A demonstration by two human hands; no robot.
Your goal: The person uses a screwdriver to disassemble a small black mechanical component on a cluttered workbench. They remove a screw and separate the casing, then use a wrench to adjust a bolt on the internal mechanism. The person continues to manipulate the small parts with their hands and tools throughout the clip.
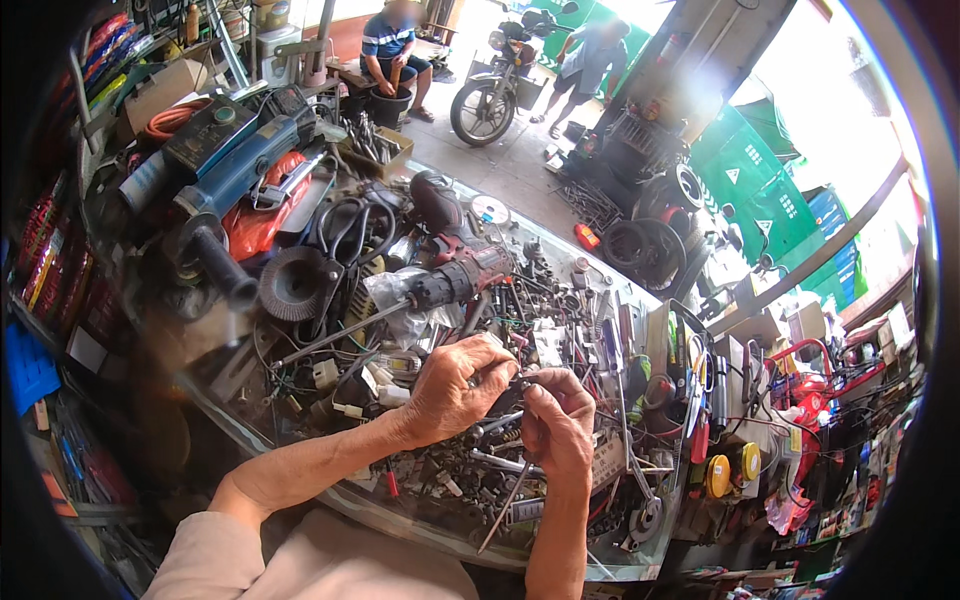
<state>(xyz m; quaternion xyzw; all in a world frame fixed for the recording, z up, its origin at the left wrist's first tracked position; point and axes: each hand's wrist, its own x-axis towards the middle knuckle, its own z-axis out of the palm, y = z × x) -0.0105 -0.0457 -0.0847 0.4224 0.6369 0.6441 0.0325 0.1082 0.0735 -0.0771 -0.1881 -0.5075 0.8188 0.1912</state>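
Observation:
Over the cluttered bench, my left hand (462,388) and my right hand (562,415) meet with fingertips pinched together. Between them is a small dark part (520,383), mostly covered by the fingers, so its kind is unclear. A thin metal rod (506,507) slants down toward me from below my right palm; whether the palm grips it cannot be seen. Just beyond my left hand lies a red and black power drill (462,275), its long bit pointing left. Loose screws, bolts and small fittings (455,470) lie beneath both hands.
At the left are a blue angle grinder (240,165), a flap disc (292,284) and black-handled scissors (352,235). Pliers and red-handled tools (698,405) hang at the right. Farther off are a seated person (390,55), a standing person (592,60) and a motorcycle (490,95).

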